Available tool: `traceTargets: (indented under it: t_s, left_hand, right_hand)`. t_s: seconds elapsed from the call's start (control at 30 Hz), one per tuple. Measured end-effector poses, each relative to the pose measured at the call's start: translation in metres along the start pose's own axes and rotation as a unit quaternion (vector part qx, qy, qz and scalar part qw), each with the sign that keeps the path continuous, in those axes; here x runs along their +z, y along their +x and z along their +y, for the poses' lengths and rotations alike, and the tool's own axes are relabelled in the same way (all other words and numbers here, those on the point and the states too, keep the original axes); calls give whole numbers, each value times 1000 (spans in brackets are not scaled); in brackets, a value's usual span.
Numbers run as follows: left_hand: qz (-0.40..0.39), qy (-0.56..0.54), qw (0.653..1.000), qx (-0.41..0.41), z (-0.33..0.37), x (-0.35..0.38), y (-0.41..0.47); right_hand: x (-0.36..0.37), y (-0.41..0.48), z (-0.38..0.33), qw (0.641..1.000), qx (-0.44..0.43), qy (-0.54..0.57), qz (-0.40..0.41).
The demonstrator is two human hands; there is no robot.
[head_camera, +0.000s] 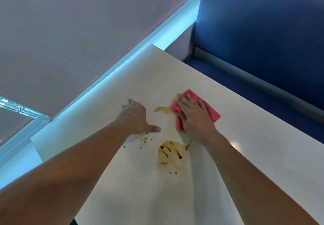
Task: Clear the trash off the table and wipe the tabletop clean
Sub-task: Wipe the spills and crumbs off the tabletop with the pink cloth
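Pink cloth (211, 112): lies flat on the counter (245, 137) under my right hand (192, 117). Palm and straight fingers press down on it, not curled round it. Cloth edges show at 12, 3 and 9 o'clock of that hand.

My left hand (135, 117) sits at 9 o'clock of the cloth, apart from it. It is flat on the counter with fingers spread and thumb out toward 3 o'clock, and it holds nothing.

Small brown spill (163, 109): between the two hands, touching the cloth's 9 o'clock edge.
Large brown spill (171, 156): at 6 o'clock of the cloth, with dark streaks in it, between my forearms.
Dark crumbs (144, 140): scattered at 6 o'clock of the left hand, just below the thumb; a few specks lie nearer me.

The counter is off-white and glossy. A blue padded bench (263, 31) stands past its edge at 1 o'clock. A grey wall (70, 31) with a lit cyan strip (122, 63) runs at 10 o'clock.

Count: hands 2, cloth 1, spills 2, crumb patch 1.
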State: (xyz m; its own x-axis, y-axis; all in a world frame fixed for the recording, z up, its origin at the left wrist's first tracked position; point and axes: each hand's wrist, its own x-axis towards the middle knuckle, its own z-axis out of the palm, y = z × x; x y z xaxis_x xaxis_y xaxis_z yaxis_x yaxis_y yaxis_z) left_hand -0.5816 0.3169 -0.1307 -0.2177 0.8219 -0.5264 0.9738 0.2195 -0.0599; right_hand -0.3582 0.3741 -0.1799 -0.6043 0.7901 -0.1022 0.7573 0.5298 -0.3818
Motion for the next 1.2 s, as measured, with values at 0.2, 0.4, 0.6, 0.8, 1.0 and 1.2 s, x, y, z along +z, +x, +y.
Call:
traceTargets:
  t_s: [0.2,0.4,0.6,0.8,1.0,1.2]
  left_hand:
    - [7,-6,1000,0,1,-1,-3]
    - [4,-16,1000,-4,1,-3,-4]
    - [11,-16,1000,-2,2,0,-2]
    - [-1,-11,1000,-15,0,0,-1]
    - [3,-16,1000,-2,1,0,1]
    - [-1,-19,1000,-2,1,-5,-1]
  right_hand:
    - [-26,-1,48,998,54,42,16]
    - [-52,31,33,998,59,1,6]
    - [-15,22,16,961,231,10,155]
    - [-12,41,-2,997,23,47,52]
    - [-15,36,0,995,49,47,73]
    - [-5,33,-9,993,20,94,67]
